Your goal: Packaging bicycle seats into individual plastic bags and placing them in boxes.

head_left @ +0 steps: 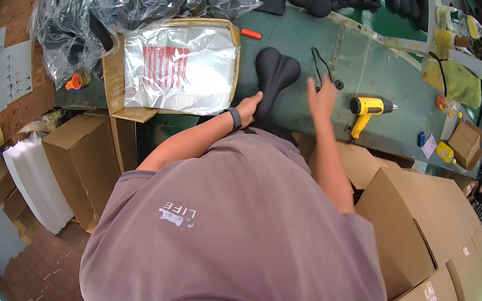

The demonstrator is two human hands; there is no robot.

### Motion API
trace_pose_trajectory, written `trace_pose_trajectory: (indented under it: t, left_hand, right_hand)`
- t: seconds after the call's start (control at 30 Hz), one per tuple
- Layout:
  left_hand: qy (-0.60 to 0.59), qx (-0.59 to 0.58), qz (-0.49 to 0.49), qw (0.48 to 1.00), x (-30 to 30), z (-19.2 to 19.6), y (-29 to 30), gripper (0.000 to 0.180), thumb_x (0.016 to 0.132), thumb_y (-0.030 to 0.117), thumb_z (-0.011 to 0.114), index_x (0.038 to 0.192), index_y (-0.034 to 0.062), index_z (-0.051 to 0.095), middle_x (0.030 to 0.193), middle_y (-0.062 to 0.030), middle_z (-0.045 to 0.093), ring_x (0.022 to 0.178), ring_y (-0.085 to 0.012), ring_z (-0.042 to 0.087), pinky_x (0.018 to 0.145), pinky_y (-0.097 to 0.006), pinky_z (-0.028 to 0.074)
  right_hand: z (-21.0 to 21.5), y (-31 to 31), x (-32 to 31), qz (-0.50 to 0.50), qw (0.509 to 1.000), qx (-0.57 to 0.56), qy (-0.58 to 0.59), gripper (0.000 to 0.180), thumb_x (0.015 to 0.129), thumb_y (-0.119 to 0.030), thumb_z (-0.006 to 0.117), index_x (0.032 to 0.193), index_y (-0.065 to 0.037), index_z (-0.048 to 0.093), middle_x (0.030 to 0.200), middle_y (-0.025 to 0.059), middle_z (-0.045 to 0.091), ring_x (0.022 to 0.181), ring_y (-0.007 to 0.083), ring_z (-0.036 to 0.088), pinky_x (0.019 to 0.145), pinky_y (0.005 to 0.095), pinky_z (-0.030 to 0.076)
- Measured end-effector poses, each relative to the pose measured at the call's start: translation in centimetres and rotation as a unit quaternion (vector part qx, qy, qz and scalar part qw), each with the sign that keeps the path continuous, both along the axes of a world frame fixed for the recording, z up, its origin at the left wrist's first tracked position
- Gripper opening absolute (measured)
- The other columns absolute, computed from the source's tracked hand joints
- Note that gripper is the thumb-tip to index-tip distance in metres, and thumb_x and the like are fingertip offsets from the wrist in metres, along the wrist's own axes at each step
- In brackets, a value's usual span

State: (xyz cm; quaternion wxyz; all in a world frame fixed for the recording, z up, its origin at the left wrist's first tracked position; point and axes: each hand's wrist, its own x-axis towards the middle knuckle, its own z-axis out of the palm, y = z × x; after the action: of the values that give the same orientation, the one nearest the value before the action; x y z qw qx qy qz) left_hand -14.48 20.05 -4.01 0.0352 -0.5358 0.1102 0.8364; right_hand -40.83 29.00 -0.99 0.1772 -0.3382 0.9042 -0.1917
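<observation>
Nearest the camera, the saddle's narrow nose is gripped by the left hand [249, 105], the black saddle [274, 77] lying on the green bench [376, 138] with its long axis pointing away, while the right hand [321, 97] is held open just beside it, touching nothing.
</observation>
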Motion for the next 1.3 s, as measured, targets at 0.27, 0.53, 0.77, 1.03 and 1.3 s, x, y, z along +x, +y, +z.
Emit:
trace_pose_trajectory:
  t: [0.27, 0.53, 0.77, 1.03, 1.3]
  left_hand:
    - [-0.115, -0.587, -0.352, 0.720, 4.8, 4.9, -8.3, 0.040, 0.107, 0.041, 0.068, 0.109, 0.0014, 0.074, 0.096, -0.0187, 0.080, 0.090, -0.0382, 0.077, 0.079, -0.049, 0.059]
    - [-0.162, -0.718, -0.232, 0.636, 13.3, -1.1, -10.8, 0.022, 0.102, 0.027, 0.075, 0.105, 0.0052, 0.079, 0.100, -0.0152, 0.073, 0.102, -0.0383, 0.069, 0.090, -0.048, 0.055]
    - [-0.134, -0.609, -0.016, 0.782, 16.4, -2.1, -10.7, 0.018, 0.107, 0.011, 0.064, 0.121, 0.0012, 0.069, 0.094, -0.0170, 0.083, 0.083, -0.0296, 0.081, 0.077, -0.041, 0.061]
    - [-0.042, -0.407, -0.031, 0.912, 19.6, -0.6, -13.7, 0.034, 0.098, 0.032, 0.086, 0.106, -0.0008, 0.084, 0.093, -0.0066, 0.083, 0.084, -0.0130, 0.076, 0.075, -0.031, 0.059]
    - [0.262, -0.233, 0.093, 0.932, 28.2, 8.4, -16.4, 0.020, 0.116, 0.025, 0.061, 0.119, 0.0091, 0.073, 0.110, -0.0028, 0.077, 0.105, -0.0144, 0.074, 0.095, -0.035, 0.059]
  right_hand:
    - [0.0, 3.1, 13.3, -0.053, 0.973, 0.102, -0.203, 0.133, 0.082, -0.037, 0.093, 0.176, 0.000, 0.006, 0.150, 0.0384, 0.060, 0.134, 0.0524, 0.066, 0.111, 0.0545, 0.055]
    - [7.9, 3.2, 13.5, -0.094, 0.937, -0.007, -0.337, 0.092, 0.092, -0.032, 0.088, 0.165, -0.004, 0.040, 0.113, 0.0248, 0.079, 0.102, 0.0420, 0.077, 0.089, 0.0506, 0.062]
    - [17.3, 3.2, 20.9, -0.093, 0.732, -0.177, -0.651, 0.063, 0.101, -0.020, 0.081, 0.153, -0.006, 0.049, 0.132, 0.0210, 0.072, 0.086, 0.0250, 0.075, 0.072, 0.0410, 0.065]
    - [12.2, -5.6, 28.5, -0.033, 0.842, -0.149, -0.518, 0.049, 0.101, -0.007, 0.079, 0.141, -0.003, 0.051, 0.102, 0.0090, 0.073, 0.075, 0.0205, 0.073, 0.064, 0.0348, 0.060]
    - [10.8, -15.7, 30.9, -0.036, 0.669, -0.115, -0.733, 0.040, 0.111, -0.024, 0.070, 0.142, -0.003, 0.056, 0.126, 0.0137, 0.072, 0.092, 0.0276, 0.076, 0.073, 0.0391, 0.067]
